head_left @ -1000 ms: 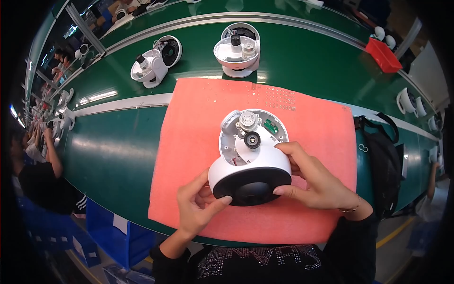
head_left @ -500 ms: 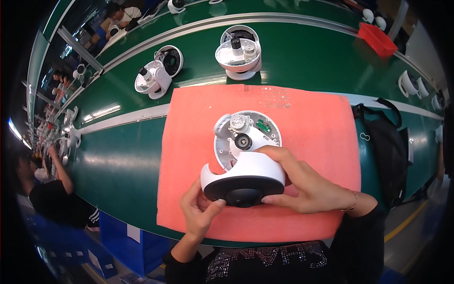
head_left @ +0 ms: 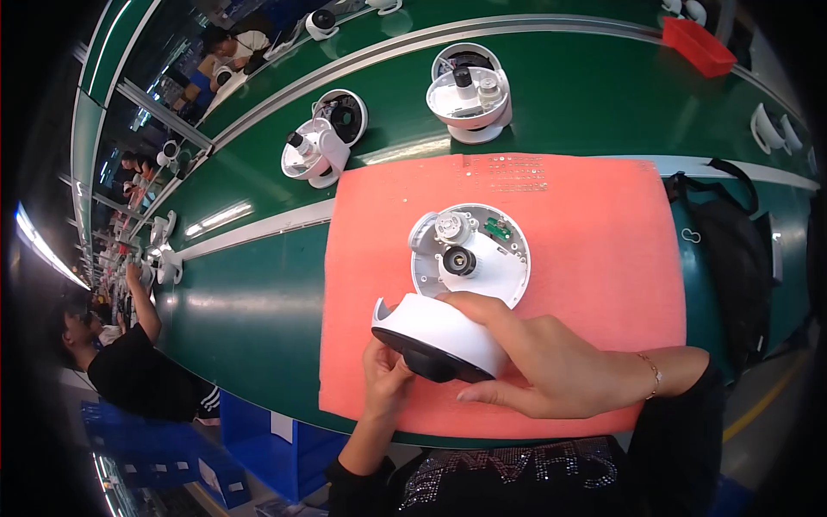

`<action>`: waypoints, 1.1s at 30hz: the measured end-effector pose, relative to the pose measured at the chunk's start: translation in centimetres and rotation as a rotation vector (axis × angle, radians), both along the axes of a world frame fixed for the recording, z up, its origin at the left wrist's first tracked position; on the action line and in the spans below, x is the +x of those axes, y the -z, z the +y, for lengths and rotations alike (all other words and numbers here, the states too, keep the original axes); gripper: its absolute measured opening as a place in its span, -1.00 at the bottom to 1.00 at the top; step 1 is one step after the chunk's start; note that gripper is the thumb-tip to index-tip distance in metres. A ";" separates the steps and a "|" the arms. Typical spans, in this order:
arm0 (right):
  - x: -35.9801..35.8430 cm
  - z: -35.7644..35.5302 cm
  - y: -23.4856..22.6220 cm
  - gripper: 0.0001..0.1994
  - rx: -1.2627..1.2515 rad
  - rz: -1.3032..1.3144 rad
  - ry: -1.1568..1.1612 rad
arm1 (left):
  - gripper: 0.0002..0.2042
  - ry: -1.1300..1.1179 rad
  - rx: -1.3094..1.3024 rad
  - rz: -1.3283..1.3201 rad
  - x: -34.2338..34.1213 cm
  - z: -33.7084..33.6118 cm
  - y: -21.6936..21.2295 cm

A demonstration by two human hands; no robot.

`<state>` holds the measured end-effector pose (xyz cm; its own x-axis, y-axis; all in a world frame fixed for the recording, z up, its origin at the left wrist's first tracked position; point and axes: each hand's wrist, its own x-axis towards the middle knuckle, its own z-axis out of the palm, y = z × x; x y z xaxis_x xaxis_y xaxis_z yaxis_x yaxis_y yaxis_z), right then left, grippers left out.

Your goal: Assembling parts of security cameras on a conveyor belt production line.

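Observation:
My two hands hold a white camera housing cover (head_left: 452, 323) with a black face, tilted down toward its right side. The fingers of my left hand (head_left: 385, 379) grip its near left edge by the black face. My right hand (head_left: 551, 362) wraps its far and right side, the thumb reaching under the near edge. Just beyond lies the opened round white camera housing (head_left: 498, 269), with a black lens (head_left: 459, 260), a motor (head_left: 451, 227) and a green circuit board (head_left: 497, 227) inside. It rests on a pink foam mat (head_left: 603, 250); the cover hides part of its near rim.
Rows of small screws (head_left: 517, 172) lie at the mat's far edge. Two opened white cameras (head_left: 469, 99) stand on the green bench beyond. A black bag (head_left: 719, 267) lies right, a red bin (head_left: 698, 47) far right. A person in black (head_left: 129, 370) works at left.
The cover has tilted, its right side lower, and shows clear of most of the housing. My right thumb has shifted along its near edge. The whole view has swung slightly left.

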<state>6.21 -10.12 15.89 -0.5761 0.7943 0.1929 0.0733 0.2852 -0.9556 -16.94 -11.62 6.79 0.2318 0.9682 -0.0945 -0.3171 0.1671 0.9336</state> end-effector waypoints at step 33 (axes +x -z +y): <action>-5.9 -0.2 2.6 -0.51 0.298 -0.126 0.242 | -0.52 -0.304 0.400 0.266 -3.6 -1.2 -0.6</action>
<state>0.33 -10.30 13.30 -0.4136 0.8299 0.3745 0.2838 0.5084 -0.8130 -20.55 -12.81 7.36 -0.0450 0.9599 0.2766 -0.0406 -0.2784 0.9596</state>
